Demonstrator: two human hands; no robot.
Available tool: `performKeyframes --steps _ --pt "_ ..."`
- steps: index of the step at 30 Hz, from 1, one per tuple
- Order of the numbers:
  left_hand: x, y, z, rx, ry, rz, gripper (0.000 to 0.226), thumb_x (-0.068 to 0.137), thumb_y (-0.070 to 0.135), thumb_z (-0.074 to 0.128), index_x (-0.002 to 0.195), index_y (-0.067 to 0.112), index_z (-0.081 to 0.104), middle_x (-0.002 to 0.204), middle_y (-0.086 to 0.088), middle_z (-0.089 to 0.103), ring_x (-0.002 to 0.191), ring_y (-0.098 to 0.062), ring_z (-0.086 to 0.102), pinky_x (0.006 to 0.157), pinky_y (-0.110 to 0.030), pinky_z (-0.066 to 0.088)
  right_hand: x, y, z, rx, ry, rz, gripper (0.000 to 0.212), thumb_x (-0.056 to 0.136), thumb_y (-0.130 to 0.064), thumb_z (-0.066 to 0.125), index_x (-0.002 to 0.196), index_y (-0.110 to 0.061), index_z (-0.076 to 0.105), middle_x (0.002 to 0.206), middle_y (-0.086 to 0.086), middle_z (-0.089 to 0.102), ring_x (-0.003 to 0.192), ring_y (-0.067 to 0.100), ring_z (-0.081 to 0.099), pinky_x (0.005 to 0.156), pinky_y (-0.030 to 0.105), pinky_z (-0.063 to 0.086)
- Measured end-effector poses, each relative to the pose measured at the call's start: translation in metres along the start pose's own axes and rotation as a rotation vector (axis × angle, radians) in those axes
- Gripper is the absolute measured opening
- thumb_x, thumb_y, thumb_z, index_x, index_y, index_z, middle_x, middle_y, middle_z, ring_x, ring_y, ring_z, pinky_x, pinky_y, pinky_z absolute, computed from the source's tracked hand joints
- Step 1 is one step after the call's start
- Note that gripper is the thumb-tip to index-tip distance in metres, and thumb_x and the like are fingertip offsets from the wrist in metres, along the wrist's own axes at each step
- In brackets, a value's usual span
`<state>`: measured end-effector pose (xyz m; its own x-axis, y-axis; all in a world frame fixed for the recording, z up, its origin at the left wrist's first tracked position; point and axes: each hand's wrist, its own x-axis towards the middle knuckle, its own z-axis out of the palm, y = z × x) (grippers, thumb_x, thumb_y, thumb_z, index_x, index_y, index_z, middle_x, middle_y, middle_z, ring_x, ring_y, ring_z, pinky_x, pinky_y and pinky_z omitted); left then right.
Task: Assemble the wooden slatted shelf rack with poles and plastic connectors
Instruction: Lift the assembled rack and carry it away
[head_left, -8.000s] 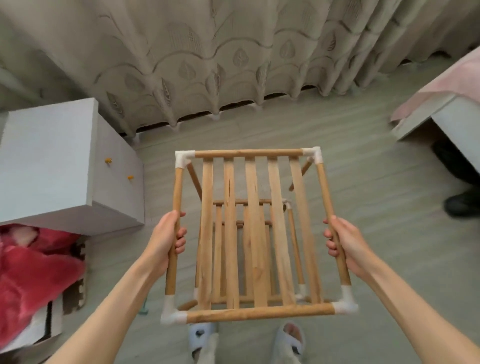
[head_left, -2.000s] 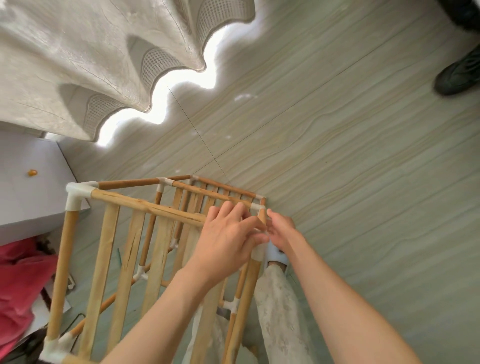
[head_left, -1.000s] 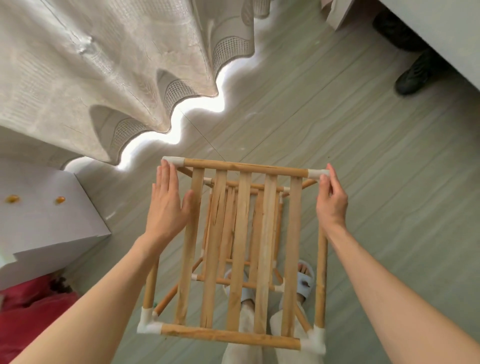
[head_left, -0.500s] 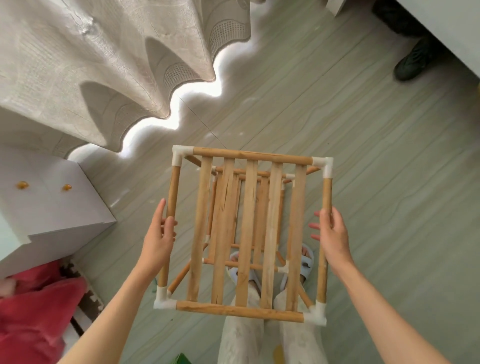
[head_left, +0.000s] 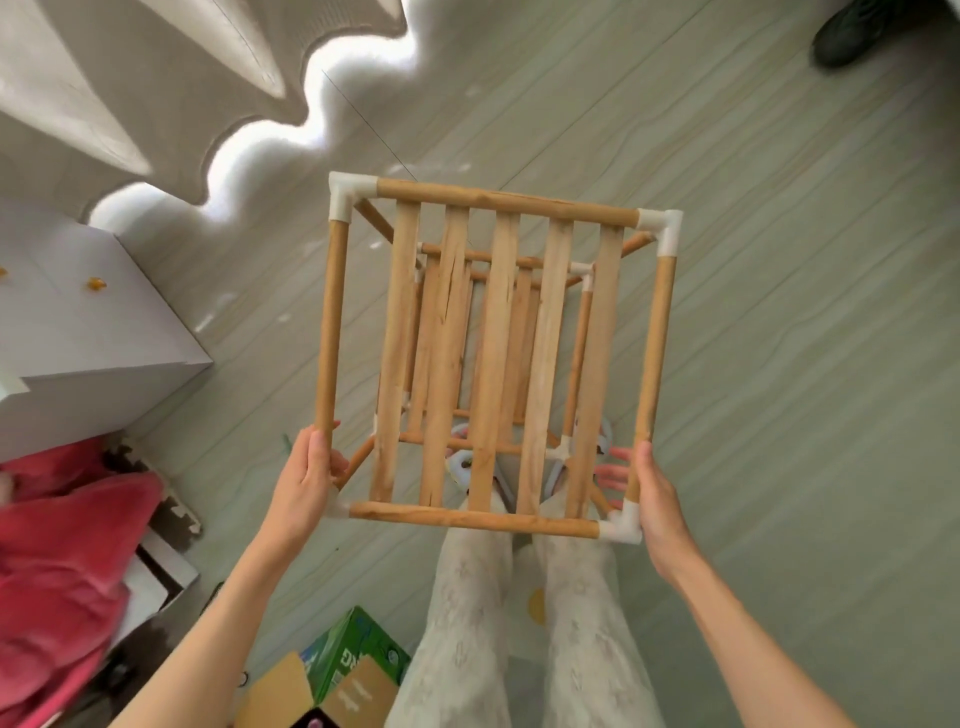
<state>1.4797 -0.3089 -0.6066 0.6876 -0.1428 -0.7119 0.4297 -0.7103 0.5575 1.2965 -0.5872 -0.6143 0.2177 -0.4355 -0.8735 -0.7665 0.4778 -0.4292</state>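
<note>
Pale wood-grain floor (head_left: 779, 338); beige curtain (head_left: 130, 62), daylight beneath; white cabinet (head_left: 78, 332) left.

Shelf rack (head_left: 498, 358): slats and round poles (head_left: 655, 358) of pale matt wood, grain and splits visible. Corner connectors (head_left: 347, 195): smooth white plastic. Floor (head_left: 779, 364): grey-green wood-grain boards, slight sheen. Curtain (head_left: 156, 78): beige cloth. Blanket (head_left: 62, 571): red fleecy cloth.

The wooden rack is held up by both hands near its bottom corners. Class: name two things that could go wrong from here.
1. The left hand and right hand grip only the near end of the rack; its far end could tip down.
2. One slat looks cracked and may split under load.
</note>
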Motion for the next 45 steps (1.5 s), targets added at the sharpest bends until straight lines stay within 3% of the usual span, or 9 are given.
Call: performKeyframes --steps 5,13,16,21,25,32,36,40,45 --pt "-0.007 -0.003 0.008 -0.085 0.05 -0.001 0.036 0.101 0.033 0.025 0.121 0.015 0.048 0.081 -0.01 0.053 0.082 -0.026 0.055 0.078 -0.037 0.047 -0.004 0.016 0.0 -0.024 0.04 -0.048 0.048 0.095 -0.048 0.026 0.095 -0.015 0.06 0.099 0.004 0.065 0.098 0.016 0.061 0.095 0.039 0.044" --pt "0.016 0.028 0.032 -0.164 0.15 0.101 0.026 0.101 0.029 0.029 0.113 0.018 0.049 0.075 -0.003 0.053 0.069 -0.014 0.053 0.065 -0.025 0.047 0.033 -0.013 -0.008 0.141 0.21 -0.177 0.044 0.099 -0.039 0.035 0.067 -0.012 0.048 0.067 0.006 0.067 0.059 0.011 0.067 0.065 0.028 0.055" --pt "0.034 0.048 0.038 -0.17 0.163 0.147 0.024 0.102 0.028 0.032 0.112 0.016 0.05 0.08 0.0 0.055 0.072 -0.013 0.056 0.061 -0.019 0.049 0.048 -0.029 -0.016 0.135 0.227 -0.209 0.038 0.1 -0.034 0.037 0.071 -0.013 0.05 0.073 0.011 0.064 0.061 0.013 0.065 0.067 0.032 0.051" --pt "0.045 0.07 0.049 -0.251 0.238 0.173 0.025 0.1 0.026 0.038 0.115 0.01 0.051 0.094 -0.003 0.057 0.088 -0.012 0.054 0.078 -0.026 0.044 0.051 -0.038 -0.019 0.292 0.316 -0.235 0.022 0.097 -0.029 0.044 0.082 -0.019 0.056 0.087 0.003 0.062 0.084 0.01 0.059 0.07 0.023 0.043" --pt "0.048 0.066 0.056 -0.226 0.229 0.148 0.029 0.1 0.036 0.035 0.111 0.015 0.05 0.11 -0.005 0.059 0.099 -0.013 0.053 0.082 -0.026 0.038 0.057 -0.029 -0.013 0.285 0.348 -0.249 0.031 0.097 -0.039 0.041 0.078 -0.022 0.058 0.084 -0.003 0.058 0.081 0.007 0.053 0.081 0.027 0.041" --pt "0.058 0.087 0.047 -0.096 0.267 0.258 0.027 0.101 0.037 0.032 0.104 0.021 0.054 0.097 0.0 0.064 0.091 -0.023 0.056 0.079 -0.039 0.043 0.063 -0.057 -0.019 0.196 0.439 -0.333 0.038 0.096 -0.045 0.04 0.072 -0.021 0.058 0.078 -0.002 0.057 0.085 0.016 0.053 0.084 0.034 0.045" --pt "0.054 0.124 0.038 -0.052 0.316 0.306 0.027 0.101 0.033 0.028 0.1 0.022 0.053 0.089 -0.004 0.06 0.089 -0.027 0.055 0.085 -0.052 0.045 0.053 -0.099 -0.029 0.209 0.404 -0.348 0.043 0.096 -0.05 0.034 0.097 -0.017 0.063 0.097 0.001 0.061 0.09 0.012 0.058 0.091 0.033 0.045" --pt "0.044 0.158 0.025 -0.069 0.324 0.38 0.03 0.101 0.029 0.033 0.117 0.015 0.055 0.082 0.009 0.053 0.082 -0.018 0.053 0.078 -0.046 0.047 0.042 -0.13 -0.038 0.213 0.404 -0.383 0.031 0.096 -0.043 0.039 0.098 -0.019 0.058 0.096 -0.001 0.059 0.091 0.012 0.055 0.087 0.031 0.043" --pt "0.062 0.197 0.013 -0.083 0.309 0.414 0.027 0.099 0.027 0.04 0.118 0.016 0.054 0.097 -0.003 0.059 0.092 -0.02 0.058 0.081 -0.038 0.047 0.052 -0.178 -0.041 0.131 0.407 -0.508 0.021 0.095 -0.038 0.046 0.096 -0.02 0.057 0.094 -0.004 0.063 0.092 0.012 0.055 0.084 0.031 0.044"
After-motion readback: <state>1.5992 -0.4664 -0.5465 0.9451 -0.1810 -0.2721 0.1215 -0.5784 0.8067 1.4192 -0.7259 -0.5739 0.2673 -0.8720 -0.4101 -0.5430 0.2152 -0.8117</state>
